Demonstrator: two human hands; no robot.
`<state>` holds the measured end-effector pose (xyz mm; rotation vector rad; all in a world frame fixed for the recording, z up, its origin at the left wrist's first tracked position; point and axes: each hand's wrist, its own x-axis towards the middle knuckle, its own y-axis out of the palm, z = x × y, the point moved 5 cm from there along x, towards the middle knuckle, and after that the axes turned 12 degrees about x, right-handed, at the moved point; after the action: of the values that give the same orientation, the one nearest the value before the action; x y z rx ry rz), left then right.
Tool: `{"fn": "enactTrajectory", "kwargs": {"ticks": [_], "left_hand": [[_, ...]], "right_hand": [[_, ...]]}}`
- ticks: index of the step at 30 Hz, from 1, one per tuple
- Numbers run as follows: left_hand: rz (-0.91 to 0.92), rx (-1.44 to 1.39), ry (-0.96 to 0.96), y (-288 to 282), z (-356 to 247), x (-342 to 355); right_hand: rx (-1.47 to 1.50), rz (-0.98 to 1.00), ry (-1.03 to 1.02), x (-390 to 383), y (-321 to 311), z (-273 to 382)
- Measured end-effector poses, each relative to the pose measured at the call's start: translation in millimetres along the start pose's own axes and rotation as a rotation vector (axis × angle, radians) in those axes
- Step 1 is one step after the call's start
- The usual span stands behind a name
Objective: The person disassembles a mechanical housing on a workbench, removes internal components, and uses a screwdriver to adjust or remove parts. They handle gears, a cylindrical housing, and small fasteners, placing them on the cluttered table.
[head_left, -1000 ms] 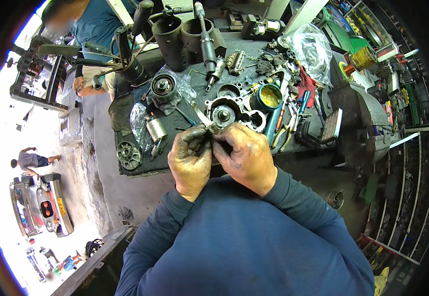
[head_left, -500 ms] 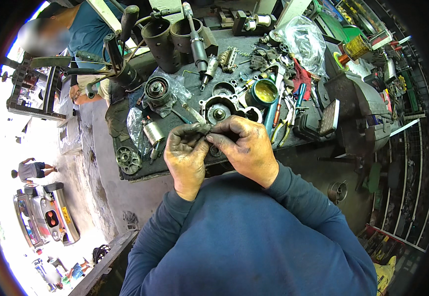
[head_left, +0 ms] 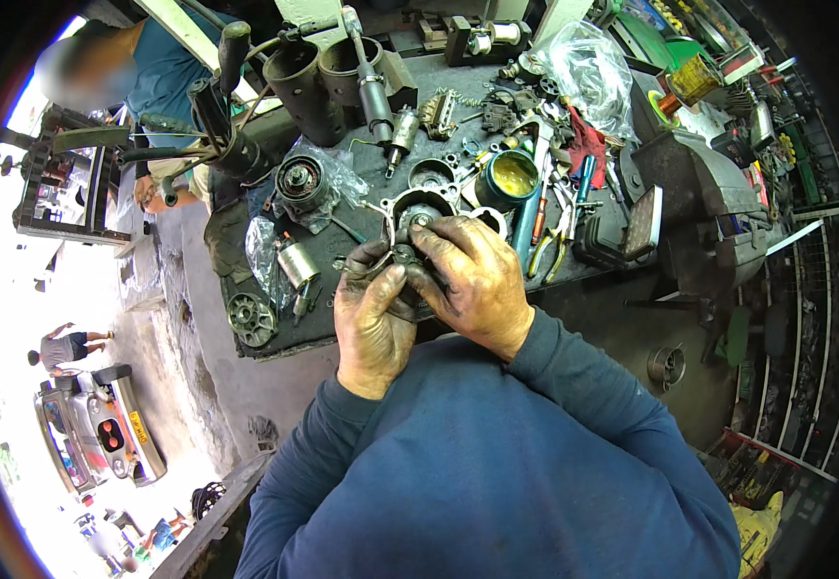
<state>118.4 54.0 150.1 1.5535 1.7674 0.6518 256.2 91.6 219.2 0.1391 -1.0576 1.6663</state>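
My left hand (head_left: pixel 373 323), its fingers blackened, is closed round a small dark metal part (head_left: pixel 403 256). Just to its right my right hand (head_left: pixel 477 280) has its thumb against that part and its fingers bent over it. The part is mostly covered by the fingers, so its kind is unclear. Directly beyond both hands a silver metal housing (head_left: pixel 392 214) with round openings lies on the bench, partly hidden by my right fingers. A tin of yellow grease (head_left: pixel 514 176) stands beyond my right hand.
Pliers (head_left: pixel 556 253), a red cloth (head_left: pixel 588 145) and loose parts crowd the bench's right. A wound motor part (head_left: pixel 301 181), a silver cylinder (head_left: pixel 298 261) and a round end cover (head_left: pixel 251 318) lie left. Two tall dark pots (head_left: pixel 305 92) stand behind. Another person (head_left: pixel 173 68) is at far left.
My hands have shifted from a fingertip pinch to a fuller hold, and a dark metal part now shows between them. My right fingers have spread forward over the housing's edge.
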Motion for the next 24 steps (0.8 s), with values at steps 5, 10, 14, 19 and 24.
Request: {"fn": "enactTrajectory", "kwargs": {"ticks": [5, 10, 14, 19, 24], "left_hand": [[-0.135, 0.079, -0.060, 2.1, 0.7, 4.3], [-0.240, 0.162, -0.037, 9.8, -4.2, 5.3], [-0.263, 0.181, -0.007, 13.7, -5.3, 6.0], [-0.270, 0.260, -0.014, 10.9, -6.7, 2.5], [-0.173, 0.313, 0.048, 25.2, -9.2, 6.9]], "right_hand": [[-0.055, 0.030, -0.140, -0.3, 4.9, -3.7], [-0.040, 0.002, -0.161, 0.2, 7.7, -7.3], [-0.001, 0.010, -0.117, -1.2, 8.5, -9.5], [-0.002, 0.032, -0.122, -6.1, 5.9, -7.3], [0.013, -0.031, -0.083, -0.2, -1.9, -11.1]]}}
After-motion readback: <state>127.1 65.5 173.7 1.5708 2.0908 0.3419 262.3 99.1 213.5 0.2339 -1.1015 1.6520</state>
